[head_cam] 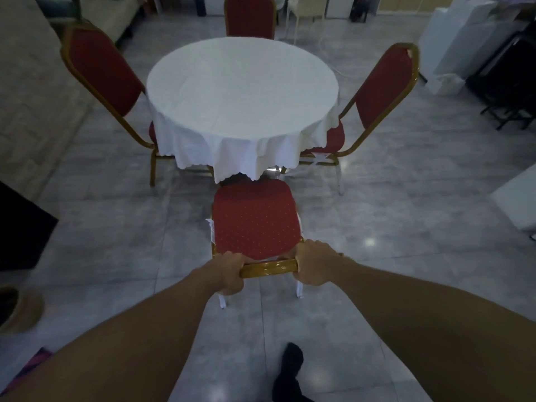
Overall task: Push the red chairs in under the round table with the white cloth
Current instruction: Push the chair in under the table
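A round table with a white cloth [242,91] stands in the middle of the room. The near red chair [255,216], gold-framed, stands just in front of it, its seat's front edge at the cloth's hanging hem. My left hand [229,272] and my right hand [314,262] each grip the top rail of that chair's back, one at each end. A left red chair [101,74] and a right red chair [383,85] have their seats partly under the cloth. A far red chair [250,15] stands behind the table.
Grey tiled floor [406,227] surrounds the table. White boxes [458,39] and a dark folded stand [510,82] are at the right. A cream chair [307,10] is at the back. My dark shoe [290,369] is below the chair.
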The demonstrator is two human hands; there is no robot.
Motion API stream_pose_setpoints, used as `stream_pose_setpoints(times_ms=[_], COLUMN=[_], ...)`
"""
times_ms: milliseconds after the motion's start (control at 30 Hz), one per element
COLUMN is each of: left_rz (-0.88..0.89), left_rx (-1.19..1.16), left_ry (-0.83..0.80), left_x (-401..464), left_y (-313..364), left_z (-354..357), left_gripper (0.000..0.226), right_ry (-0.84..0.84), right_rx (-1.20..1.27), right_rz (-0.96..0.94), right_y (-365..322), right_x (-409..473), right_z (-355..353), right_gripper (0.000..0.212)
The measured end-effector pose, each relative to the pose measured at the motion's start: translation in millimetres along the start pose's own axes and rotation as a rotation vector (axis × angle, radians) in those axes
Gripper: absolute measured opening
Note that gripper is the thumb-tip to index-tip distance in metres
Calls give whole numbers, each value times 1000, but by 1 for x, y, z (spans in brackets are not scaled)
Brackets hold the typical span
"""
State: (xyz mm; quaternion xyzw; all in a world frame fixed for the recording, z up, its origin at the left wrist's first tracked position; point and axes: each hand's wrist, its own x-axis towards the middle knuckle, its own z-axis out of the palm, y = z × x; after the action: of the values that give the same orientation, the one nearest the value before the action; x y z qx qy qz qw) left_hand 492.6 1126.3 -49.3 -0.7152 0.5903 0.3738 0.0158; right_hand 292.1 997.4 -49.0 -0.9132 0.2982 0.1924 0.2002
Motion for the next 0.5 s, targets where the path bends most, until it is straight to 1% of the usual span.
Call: stream_pose_setpoints(times_ms=[167, 300, 500], left_rz=[-36, -65, -78], left_rx=[-23, -29, -20], left_ry=[44, 64, 70], left_x=[44, 74, 112], left_y=[-8, -16, -27], left_z=[-35, -62, -99], left_gripper=[69, 73, 71], right_ry=[10, 9, -4], right_rx=[4, -8, 7], right_rz=[5, -11, -44], right_y=[22, 36, 53], right_x=[50, 84, 128], right_z=[-29, -52, -85], right_gripper=[42, 41, 36])
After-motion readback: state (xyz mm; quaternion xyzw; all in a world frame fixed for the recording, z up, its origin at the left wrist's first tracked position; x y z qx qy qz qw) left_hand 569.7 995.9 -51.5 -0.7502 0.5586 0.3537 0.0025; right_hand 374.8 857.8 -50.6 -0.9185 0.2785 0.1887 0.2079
